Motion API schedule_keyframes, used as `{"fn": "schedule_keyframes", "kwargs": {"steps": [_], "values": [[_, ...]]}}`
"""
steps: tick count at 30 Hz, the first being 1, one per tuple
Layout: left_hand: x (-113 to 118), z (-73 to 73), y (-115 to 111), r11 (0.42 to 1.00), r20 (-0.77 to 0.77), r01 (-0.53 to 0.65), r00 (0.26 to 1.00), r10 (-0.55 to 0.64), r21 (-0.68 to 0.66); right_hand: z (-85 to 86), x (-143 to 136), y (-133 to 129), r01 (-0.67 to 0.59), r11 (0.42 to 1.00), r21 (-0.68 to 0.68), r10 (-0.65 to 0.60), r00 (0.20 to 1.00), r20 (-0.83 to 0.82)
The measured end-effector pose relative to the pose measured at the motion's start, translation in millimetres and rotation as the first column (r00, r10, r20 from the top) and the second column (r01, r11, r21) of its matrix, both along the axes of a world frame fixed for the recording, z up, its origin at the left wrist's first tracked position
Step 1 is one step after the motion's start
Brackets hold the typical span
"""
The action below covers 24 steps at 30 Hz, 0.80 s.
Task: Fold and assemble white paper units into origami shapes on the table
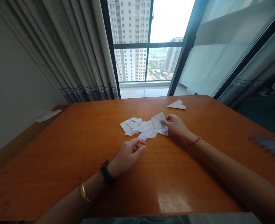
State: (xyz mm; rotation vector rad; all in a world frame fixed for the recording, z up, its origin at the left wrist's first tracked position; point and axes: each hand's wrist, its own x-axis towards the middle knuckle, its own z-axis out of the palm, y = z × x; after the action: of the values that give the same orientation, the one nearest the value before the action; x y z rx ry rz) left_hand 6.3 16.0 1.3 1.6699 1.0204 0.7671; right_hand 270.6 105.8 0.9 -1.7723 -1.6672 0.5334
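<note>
A loose pile of white paper pieces (144, 126) lies near the middle of the table, several of them overlapping. Between its thumb and fingers my right hand (176, 125) pinches a roughly square piece of paper (158, 120), tilted up at the right side of the pile. My left hand (130, 153) hovers just in front of the pile, its fingers loosely curled, thumb and index finger apart, with nothing in them. Beyond my right hand, a folded white paper (177, 105) with a pointed left end rests near the far edge.
The brown wooden table (81, 161) reaches towards a window (148, 46). White paper strips (49, 115) lie on a ledge beyond the table's left side. A grey curtain (81, 53) hangs at the back left. A blurred, pixelated object (269, 146) lies at the right edge.
</note>
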Motion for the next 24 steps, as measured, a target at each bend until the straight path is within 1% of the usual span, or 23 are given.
{"fn": "schedule_keyframes", "kwargs": {"steps": [1, 3, 4, 5, 6, 7, 8, 9, 10, 11, 12, 13, 14, 15, 16, 17, 19, 21, 24], "values": [[1, 0.2, 0, 0.999, 0.043, -0.007, 0.999, 0.009, -0.04, 5.8, -4, -6, -0.004, 1.0, 0.014, 0.005, 0.999, -0.048], [2, 1.2, 0, 0.989, 0.176, -0.025, 0.983, 0.05, -0.143, 17.5, -17, -24, -0.071, 0.997, 0.011, 0.071, 0.976, -0.205], [4, 2.0, 0, 0.978, 0.257, -0.02, 0.964, 0.074, -0.206, 22.4, -26, -34, -0.154, 0.988, -0.008, 0.14, 0.92, -0.366], [5, 3.1, 0, 0.963, 0.34, -0.005, 0.935, 0.1, -0.27, 26.2, -35, -44, -0.25, 0.968, -0.027, 0.202, 0.839, -0.504], [6, 4.2, 1, 0.943, 0.417, 0.02, 0.9, 0.127, -0.332, 28.6, -44, -52, -0.339, 0.94, -0.034, 0.254, 0.765, -0.591], [7, 5.5, 1, 0.922, 0.481, 0.048, 0.863, 0.157, -0.385, 29.4, -51, -57, -0.425, 0.904, -0.048, 0.303, 0.716, -0.629], [8, 6.9, 2, 0.9, 0.53, 0.067, 0.826, 0.192, -0.43, 28.8, -54, -60, -0.475, 0.878, -0.054, 0.34, 0.701, -0.627], [8, 8.2, 3, 0.881, 0.561, 0.069, 0.793, 0.236, -0.468, 27.0, -54, -59, -0.481, 0.875, -0.052, 0.364, 0.725, -0.584], [8, 9.4, 4, 0.864, 0.573, 0.053, 0.768, 0.285, -0.501, 24.3, -51, -54, -0.443, 0.896, -0.04, 0.366, 0.785, -0.5], [7, 10.6, 5, 0.848, 0.568, 0.027, 0.753, 0.331, -0.53, 20.8, -44, -46, -0.367, 0.93, -0.005, 0.337, 0.86, -0.384], [7, 11.6, 5, 0.831, 0.55, 0.0, 0.749, 0.369, -0.556, 16.8, -34, -37, -0.265, 0.963, 0.044, 0.268, 0.935, -0.231], [6, 12.4, 6, 0.814, 0.525, -0.024, 0.753, 0.397, -0.58, 12.4, -23, -27, -0.176, 0.98, 0.092, 0.182, 0.982, -0.059], [5, 13.1, 6, 0.797, 0.497, -0.039, 0.763, 0.413, -0.602, 7.9, -12, -17, -0.146, 0.984, 0.1, 0.138, 0.987, 0.077], [4, 13.5, 6, 0.782, 0.472, -0.044, 0.776, 0.419, -0.621, 3.4, -2, -9, -0.136, 0.988, 0.07, 0.122, 0.977, 0.172], [3, 13.7, 6, 0.771, 0.455, -0.041, 0.787, 0.417, -0.636, -0.8, 6, -2, -0.132, 0.991, 0.016, 0.125, 0.965, 0.23], [3, 13.9, 6, 0.762, 0.446, -0.032, 0.795, 0.412, -0.646, -4.6, 12, 3, -0.131, 0.99, -0.044, 0.138, 0.958, 0.25], [3, 13.8, 5, 0.752, 0.447, -0.009, 0.799, 0.401, -0.659, -9.8, 18, 7, -0.129, 0.982, -0.138, 0.157, 0.962, 0.222], [3, 13.2, 6, 0.748, 0.461, 0.011, 0.793, 0.398, -0.664, -11.3, 19, 7, -0.128, 0.975, -0.179, 0.159, 0.973, 0.168], [1, 11.7, 8, 0.737, 0.468, 0.029, 0.789, 0.398, -0.675, -8.5, 19, 5, -0.114, 0.973, -0.199, 0.143, 0.98, 0.137]]}}
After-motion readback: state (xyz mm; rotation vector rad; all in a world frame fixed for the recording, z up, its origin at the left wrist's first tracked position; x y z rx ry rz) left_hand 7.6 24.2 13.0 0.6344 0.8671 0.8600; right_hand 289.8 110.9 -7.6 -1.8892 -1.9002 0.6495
